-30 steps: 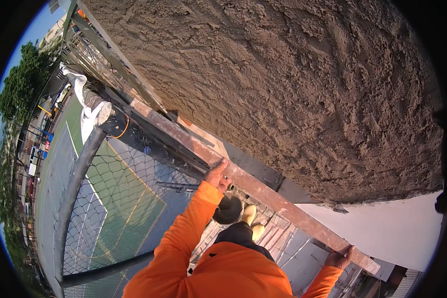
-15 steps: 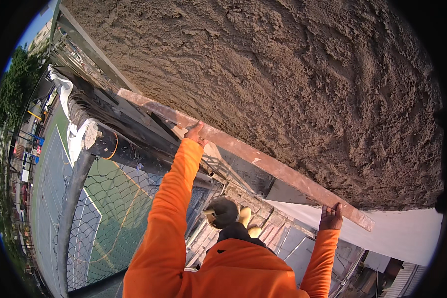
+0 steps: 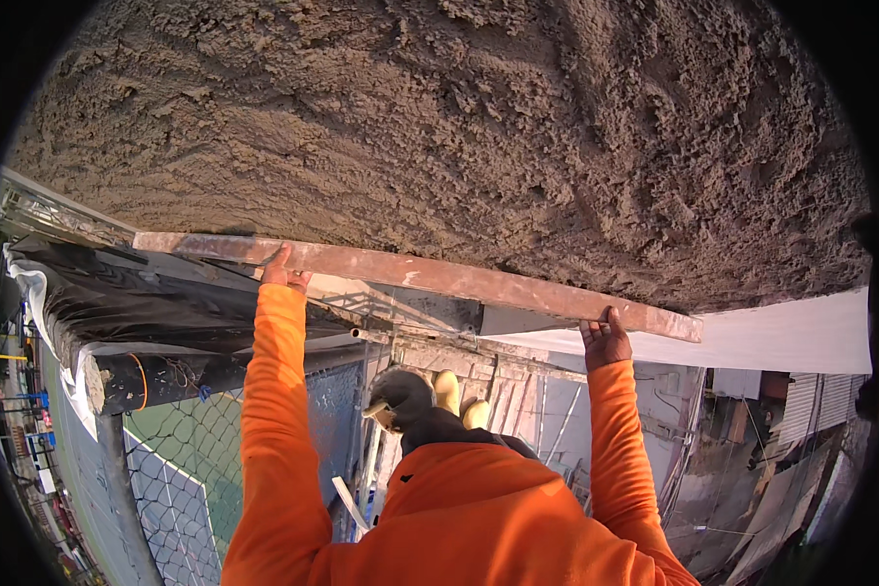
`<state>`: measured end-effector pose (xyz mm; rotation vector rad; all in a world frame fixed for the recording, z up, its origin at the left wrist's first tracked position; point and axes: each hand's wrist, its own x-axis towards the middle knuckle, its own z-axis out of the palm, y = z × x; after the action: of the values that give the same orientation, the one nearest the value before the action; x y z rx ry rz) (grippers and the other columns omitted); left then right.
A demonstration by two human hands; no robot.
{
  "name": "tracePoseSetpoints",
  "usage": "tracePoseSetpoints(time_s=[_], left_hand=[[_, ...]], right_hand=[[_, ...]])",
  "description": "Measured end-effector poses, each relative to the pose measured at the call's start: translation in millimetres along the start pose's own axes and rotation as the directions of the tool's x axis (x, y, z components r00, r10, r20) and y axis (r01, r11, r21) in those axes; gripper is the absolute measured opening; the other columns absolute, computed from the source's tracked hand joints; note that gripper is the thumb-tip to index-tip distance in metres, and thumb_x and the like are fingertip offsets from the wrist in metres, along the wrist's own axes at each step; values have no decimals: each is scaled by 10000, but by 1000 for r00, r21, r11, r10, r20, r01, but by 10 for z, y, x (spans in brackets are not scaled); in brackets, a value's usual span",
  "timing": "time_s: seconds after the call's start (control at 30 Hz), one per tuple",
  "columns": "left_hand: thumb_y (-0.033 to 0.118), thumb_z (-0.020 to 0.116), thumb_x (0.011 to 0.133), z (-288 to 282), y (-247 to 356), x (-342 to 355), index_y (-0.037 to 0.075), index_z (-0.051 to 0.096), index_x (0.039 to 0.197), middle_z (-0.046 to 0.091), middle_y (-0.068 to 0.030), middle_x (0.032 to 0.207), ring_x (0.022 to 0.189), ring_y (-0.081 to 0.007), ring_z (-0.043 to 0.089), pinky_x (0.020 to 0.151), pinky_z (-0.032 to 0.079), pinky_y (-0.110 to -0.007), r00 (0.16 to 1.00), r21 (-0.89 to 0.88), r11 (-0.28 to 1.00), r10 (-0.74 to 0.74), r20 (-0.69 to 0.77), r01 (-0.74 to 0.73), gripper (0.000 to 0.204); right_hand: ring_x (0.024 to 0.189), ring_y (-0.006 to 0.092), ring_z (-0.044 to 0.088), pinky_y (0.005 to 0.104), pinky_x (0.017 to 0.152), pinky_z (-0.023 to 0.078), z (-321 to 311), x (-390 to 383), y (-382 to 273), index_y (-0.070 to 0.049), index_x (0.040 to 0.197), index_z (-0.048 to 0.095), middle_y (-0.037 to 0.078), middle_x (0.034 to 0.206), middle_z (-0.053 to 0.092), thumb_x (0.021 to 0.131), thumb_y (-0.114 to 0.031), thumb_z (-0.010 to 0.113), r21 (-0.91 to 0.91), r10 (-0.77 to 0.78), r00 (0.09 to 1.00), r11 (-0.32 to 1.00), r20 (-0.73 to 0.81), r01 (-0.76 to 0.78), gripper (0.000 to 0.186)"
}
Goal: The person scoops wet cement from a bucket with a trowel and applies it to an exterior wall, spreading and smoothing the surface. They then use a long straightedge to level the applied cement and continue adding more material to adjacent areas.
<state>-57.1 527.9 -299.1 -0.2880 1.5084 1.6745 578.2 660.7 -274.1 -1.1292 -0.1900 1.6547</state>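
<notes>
A long reddish-brown straightedge board [image 3: 439,275], with pale smears on it, lies along the lower edge of a rough grey-brown mortar coat [image 3: 439,127] on the wall. My left hand [image 3: 283,273] grips the board from below towards its left end, thumb up over its face. Nearer the right end, my right hand [image 3: 606,340] holds it the same way, with its thumb on the face and the palm partly showing. The mortar surface is ridged and uneven above the board. How firmly the board's far side presses into it is hidden.
Below me are yellow boots [image 3: 447,393] on a plank platform [image 3: 508,391], beside a dark bucket-like container [image 3: 405,396]. A thick dark pipe [image 3: 156,381] and netting [image 3: 171,479] stand at the left, above a sports court. A white strip [image 3: 781,337] runs under the mortar at right.
The whole view has turned, so the board, sloping down to the right before, now lies nearly level in the picture. Both hands keep their grip on it.
</notes>
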Motion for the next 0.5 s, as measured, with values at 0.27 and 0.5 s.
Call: tracePoseSetpoints(time_s=[0.27,0.5], left_hand=[[267,651,959,-166,-40,374,132,612,1259,673,-100,1240,1081,-227,677,570,544,-239,995,-179,984,33,96,-16,331],[259,660,933,-191,-53,458,138,630,1194,723,-70,1087,888,-235,719,645,584,-388,995,-51,998,50,89,-45,289]], right_hand=[[757,176,610,402,798,571,108,-45,43,-126,940,645,-15,825,618,964,-282,677,-55,-41,999,998,-22,40,160],[731,174,608,402,798,572,127,-43,56,-124,921,644,-8,815,615,961,-289,681,-56,-38,997,998,-70,34,174]])
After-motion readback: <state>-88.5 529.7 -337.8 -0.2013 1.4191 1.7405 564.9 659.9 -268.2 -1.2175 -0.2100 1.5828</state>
